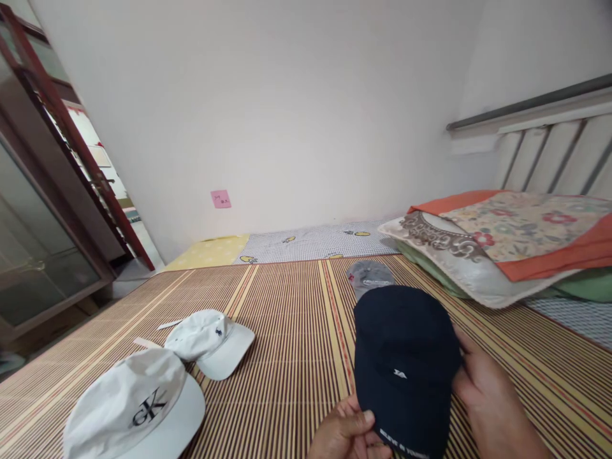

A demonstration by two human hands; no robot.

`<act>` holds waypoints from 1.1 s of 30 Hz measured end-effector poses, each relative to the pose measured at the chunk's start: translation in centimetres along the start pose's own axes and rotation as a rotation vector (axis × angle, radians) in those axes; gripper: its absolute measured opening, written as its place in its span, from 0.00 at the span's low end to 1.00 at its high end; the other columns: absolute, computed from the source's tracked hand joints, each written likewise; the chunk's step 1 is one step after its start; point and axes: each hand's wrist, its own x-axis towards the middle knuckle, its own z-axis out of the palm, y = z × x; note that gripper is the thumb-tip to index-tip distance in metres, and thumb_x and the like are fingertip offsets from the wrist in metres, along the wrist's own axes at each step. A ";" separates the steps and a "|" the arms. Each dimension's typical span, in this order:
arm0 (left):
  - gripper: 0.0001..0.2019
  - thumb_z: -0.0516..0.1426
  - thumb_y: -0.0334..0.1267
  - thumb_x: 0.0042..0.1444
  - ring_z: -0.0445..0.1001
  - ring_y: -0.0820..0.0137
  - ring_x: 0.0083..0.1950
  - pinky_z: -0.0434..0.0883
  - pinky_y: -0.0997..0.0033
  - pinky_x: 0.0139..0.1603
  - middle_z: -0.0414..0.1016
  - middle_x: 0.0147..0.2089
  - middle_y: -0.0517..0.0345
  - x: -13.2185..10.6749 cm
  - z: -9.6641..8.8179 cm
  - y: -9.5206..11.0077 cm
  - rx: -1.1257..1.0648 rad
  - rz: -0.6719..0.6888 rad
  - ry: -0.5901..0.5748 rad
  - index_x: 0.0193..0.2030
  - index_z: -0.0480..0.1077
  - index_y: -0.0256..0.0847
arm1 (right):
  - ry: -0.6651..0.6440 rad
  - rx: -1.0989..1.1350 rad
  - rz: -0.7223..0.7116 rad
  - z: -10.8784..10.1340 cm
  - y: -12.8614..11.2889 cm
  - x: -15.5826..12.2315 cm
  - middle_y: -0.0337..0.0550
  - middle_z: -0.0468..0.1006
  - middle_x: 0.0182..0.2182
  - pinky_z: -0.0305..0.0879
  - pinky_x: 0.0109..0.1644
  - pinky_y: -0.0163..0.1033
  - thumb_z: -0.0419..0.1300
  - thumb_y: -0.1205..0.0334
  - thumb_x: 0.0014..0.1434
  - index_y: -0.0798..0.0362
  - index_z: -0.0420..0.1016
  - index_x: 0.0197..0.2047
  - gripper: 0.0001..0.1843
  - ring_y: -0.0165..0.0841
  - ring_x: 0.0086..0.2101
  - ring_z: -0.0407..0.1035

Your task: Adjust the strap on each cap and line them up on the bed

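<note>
A navy baseball cap (pixel 406 344) is held between my two hands, crown away from me and brim toward me. White lettering runs along the brim edge, and a small white logo sits on the front. My left hand (pixel 347 430) pinches the brim's left edge, thumb on top. On the other side, my right hand (pixel 485 389) grips the cap's right side, its fingertips partly hidden behind the fabric. Just beyond lies a grey cap (pixel 370 277), partly covered by the navy one. Two more caps rest at left: a white cap with black letters (pixel 136 408) and a smaller white cap (pixel 205 338).
Beneath everything is a striped bamboo mat (pixel 282 344) on a bed. Stacked pillows (pixel 478 245) with an orange-edged floral cover lie at right, below a radiator (pixel 554 153). A pink note (pixel 220 199) is on the wall. At left stands a dark red door frame (pixel 86 146).
</note>
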 end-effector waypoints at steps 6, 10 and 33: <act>0.29 0.77 0.32 0.42 0.86 0.70 0.34 0.80 0.81 0.31 0.89 0.41 0.48 -0.7 0.9 0.6 0.004 0.079 -0.015 0.53 0.81 0.31 | -0.068 0.057 0.036 1.1 -0.9 -1.7 0.42 0.91 0.37 0.81 0.57 0.43 0.62 0.65 0.66 0.48 0.84 0.54 0.16 0.40 0.43 0.85; 0.27 0.77 0.32 0.43 0.85 0.72 0.32 0.79 0.82 0.29 0.88 0.41 0.51 -0.8 1.1 1.0 0.014 0.109 -0.027 0.52 0.81 0.32 | -0.115 0.109 0.066 2.1 -1.4 -3.4 0.43 0.89 0.32 0.81 0.57 0.45 0.55 0.60 0.71 0.46 0.86 0.48 0.16 0.40 0.42 0.84; 0.12 0.58 0.16 0.61 0.82 0.76 0.32 0.83 0.79 0.39 0.78 0.35 0.61 2.2 -3.8 10.0 -0.272 0.470 0.662 0.39 0.70 0.39 | -0.182 0.138 0.058 1.1 -0.7 -0.6 0.42 0.78 0.29 0.78 0.28 0.31 0.49 0.62 0.76 0.59 0.80 0.38 0.21 0.29 0.27 0.74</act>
